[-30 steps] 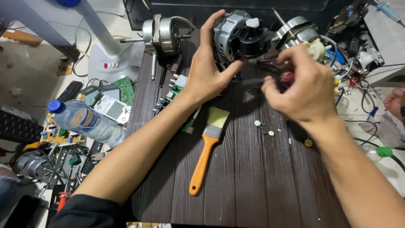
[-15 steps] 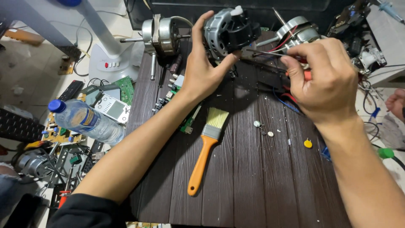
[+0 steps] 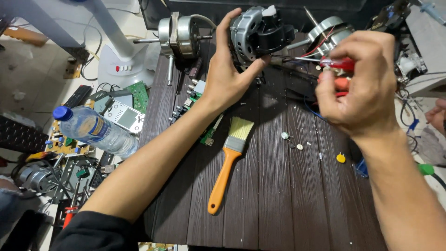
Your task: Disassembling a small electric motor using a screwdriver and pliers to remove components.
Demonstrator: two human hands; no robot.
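Red-handled tool (image 3: 341, 74) half-hidden in right hand (image 3: 362, 88)

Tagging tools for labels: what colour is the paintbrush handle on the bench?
Orange; the paintbrush has pale yellowish bristles too. Only the head view shows it.

Left hand (image 3: 227, 79) fingers spread upward, right hand (image 3: 362, 88) fingers curled shut

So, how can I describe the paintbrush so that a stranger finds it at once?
Start from the dark ribbed table and look just below the left hand, which grips a grey fan motor. There the paintbrush lies flat and slanted, alone with its long orange handle, metal band and pale bristles.
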